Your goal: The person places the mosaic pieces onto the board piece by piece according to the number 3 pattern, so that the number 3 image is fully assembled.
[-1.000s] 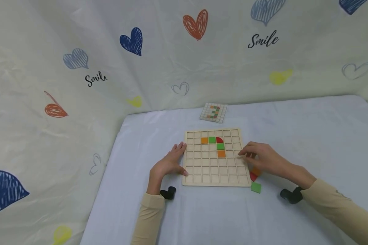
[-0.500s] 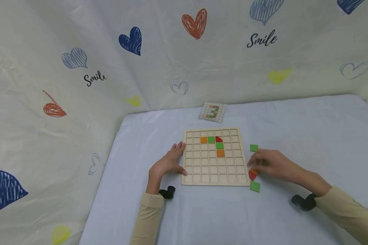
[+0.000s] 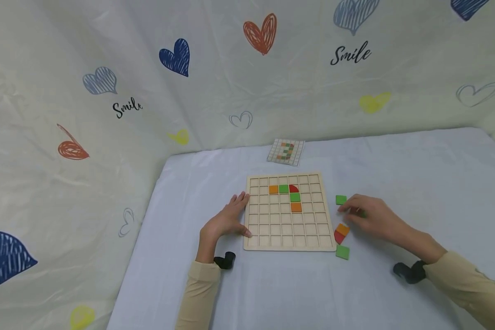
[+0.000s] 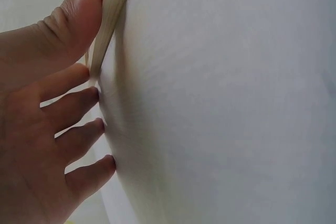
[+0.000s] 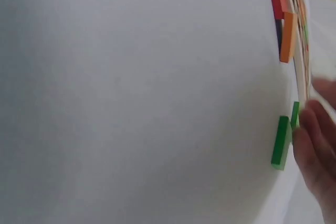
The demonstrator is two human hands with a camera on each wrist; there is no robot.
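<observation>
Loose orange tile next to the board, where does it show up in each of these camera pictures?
Head: the loose orange tile is right of center, beside the red piece, just off the board's right edge.
Left wrist: not in it.
Right wrist: upper right, below the red piece in the picture.
Shared landmark: the wooden board, though only its edge shows in the left wrist view.

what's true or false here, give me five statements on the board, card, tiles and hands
1. The left hand touches the wooden grid board. True.
2. The pattern card lies on the board. False: it lies beyond it.
3. Five tiles sit in the board's grid. True.
4. The right hand grips the loose orange tile. False: that tile lies beside the board, apart from the hand.
5. The red tile on the board has a rounded corner. True.
</observation>
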